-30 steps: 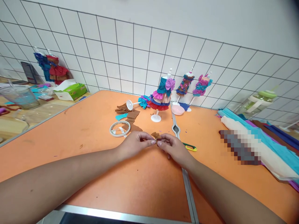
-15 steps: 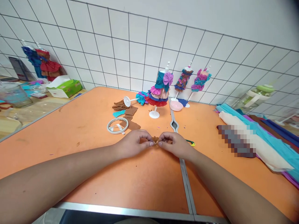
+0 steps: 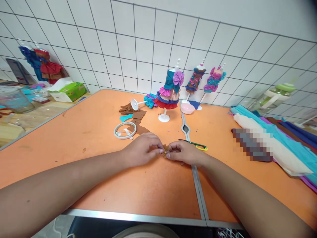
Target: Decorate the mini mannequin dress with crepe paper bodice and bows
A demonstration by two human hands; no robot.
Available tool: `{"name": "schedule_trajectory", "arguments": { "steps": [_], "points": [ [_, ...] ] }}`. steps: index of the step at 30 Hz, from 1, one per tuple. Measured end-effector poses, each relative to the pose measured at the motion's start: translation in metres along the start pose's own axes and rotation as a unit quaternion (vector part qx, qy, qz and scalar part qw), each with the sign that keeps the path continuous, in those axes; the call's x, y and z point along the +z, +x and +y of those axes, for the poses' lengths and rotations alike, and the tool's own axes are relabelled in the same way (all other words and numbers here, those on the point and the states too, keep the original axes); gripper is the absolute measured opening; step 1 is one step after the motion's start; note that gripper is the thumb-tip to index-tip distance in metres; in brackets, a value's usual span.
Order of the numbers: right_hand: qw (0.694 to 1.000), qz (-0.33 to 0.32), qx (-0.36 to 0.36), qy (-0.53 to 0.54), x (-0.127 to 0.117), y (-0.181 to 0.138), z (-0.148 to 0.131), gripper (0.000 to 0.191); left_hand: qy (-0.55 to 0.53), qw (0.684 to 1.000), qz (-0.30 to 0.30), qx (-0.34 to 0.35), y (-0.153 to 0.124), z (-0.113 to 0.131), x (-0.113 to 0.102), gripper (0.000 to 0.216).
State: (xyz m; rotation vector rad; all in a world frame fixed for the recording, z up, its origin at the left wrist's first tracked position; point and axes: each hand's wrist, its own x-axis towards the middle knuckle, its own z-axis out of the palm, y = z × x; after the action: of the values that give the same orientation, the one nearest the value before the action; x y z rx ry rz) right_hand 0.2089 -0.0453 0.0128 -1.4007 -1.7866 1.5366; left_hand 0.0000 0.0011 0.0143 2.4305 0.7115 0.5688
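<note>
Both hands meet out in front, and here's the brown rosette (image 3: pixel 165 150), caught right between them over the orange table (image 3: pixel 123 188)! The left hand (image 3: pixel 145 150) has its thumb and fingertips pinched together on the near-left edge; over on the other side, the right hand (image 3: pixel 189 152) closes thumb and forefinger on the right edge, a small hollow showing behind the tips. Pleats fan out in the narrow gap; whether it touches the tabletop, I can't tell. Just beyond the right hand lie the scissors (image 3: pixel 201 147), green and yellow handle out to the right, partly hidden behind that hand. Past the left hand, the tape roll (image 3: pixel 115 132) lies flat, brown scraps (image 3: pixel 139 114) beside and behind it, a blue scrap (image 3: pixel 126 117) alongside. Straight ahead, a stand in a ruffled dress (image 3: pixel 168 96) rises upright, pink bowl (image 3: pixel 187 108) to its right, and another stand (image 3: pixel 135 104) lies tipped over on the left.
</note>
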Motion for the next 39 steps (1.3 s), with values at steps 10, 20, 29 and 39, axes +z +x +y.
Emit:
{"name": "schedule_trajectory", "arguments": {
  "steps": [10, 20, 29, 39],
  "points": [
    [1.0, -0.003, -0.016, -0.013, -0.001, -0.002, -0.003, 0.019, -0.097, 0.992, 0.001, -0.083, 0.001, 0.003, 0.004, 0.023],
    [0.995, -0.013, -0.032, -0.091, -0.001, -0.002, 0.002, 0.019, -0.154, 0.977, -0.066, -0.129, 0.001, -0.001, 0.01, 0.019],
    [0.994, 0.06, -0.056, -0.076, -0.006, -0.007, -0.005, 0.024, -0.156, 0.977, -0.079, -0.123, 0.001, -0.005, 0.009, 0.022],
    [0.992, 0.113, -0.014, -0.048, 0.003, 0.002, 0.001, 0.012, -0.103, 0.987, -0.04, -0.114, 0.0, -0.002, 0.009, 0.022]
  ]
}}
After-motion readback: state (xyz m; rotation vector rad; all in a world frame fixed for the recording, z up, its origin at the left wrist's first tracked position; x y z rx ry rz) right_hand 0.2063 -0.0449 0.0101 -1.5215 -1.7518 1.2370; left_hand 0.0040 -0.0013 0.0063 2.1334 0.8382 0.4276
